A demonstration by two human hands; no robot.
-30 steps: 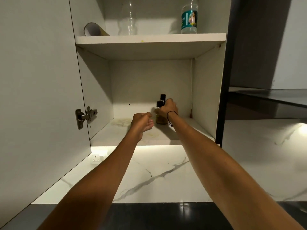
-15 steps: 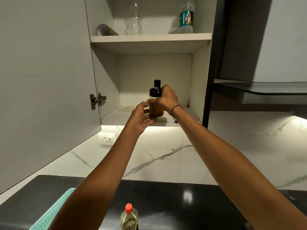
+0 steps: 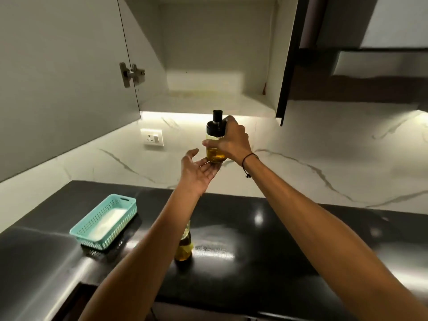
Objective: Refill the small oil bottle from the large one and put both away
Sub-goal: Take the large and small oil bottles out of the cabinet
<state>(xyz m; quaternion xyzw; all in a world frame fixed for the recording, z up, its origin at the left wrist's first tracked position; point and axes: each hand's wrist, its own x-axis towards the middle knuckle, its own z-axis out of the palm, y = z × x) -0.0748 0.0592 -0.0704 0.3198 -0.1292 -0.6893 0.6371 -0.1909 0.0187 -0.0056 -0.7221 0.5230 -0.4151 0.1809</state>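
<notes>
Right hand (image 3: pixel 234 142) grips upright small oil bottle (image 3: pixel 215 144) above left hand's (image 3: pixel 199 169) flat, upturned palm, large oil bottle (image 3: pixel 184 247) standing directly below.

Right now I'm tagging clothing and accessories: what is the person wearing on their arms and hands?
Both forearms are bare, with no sleeves in view. The right hand has a thin black cord bracelet at the wrist, with a small knot hanging. The left hand wears nothing.
</notes>
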